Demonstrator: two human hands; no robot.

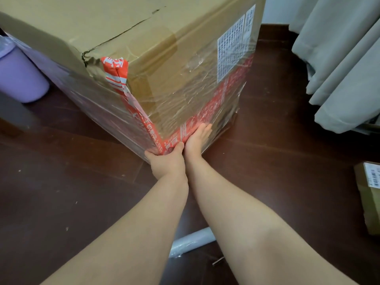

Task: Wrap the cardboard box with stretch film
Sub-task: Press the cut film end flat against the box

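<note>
- The cardboard box (144,27) is large and brown and fills the upper left and centre of the frame, with one upright corner edge facing the camera. Its top is bare, creased and split near that corner. Red-and-white tape (116,70) runs down the corner edge and along the lower right face. A white label (230,56) sits high on that face.
- Clear stretch film (185,95) covers both visible sides, shiny and wrinkled.
- A roll of stretch film (191,241) lies on its side at lower centre, partly hidden.

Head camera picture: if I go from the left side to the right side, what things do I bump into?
Purple bin → left hand gripping the cardboard box corner → right hand → grey curtain.
</note>
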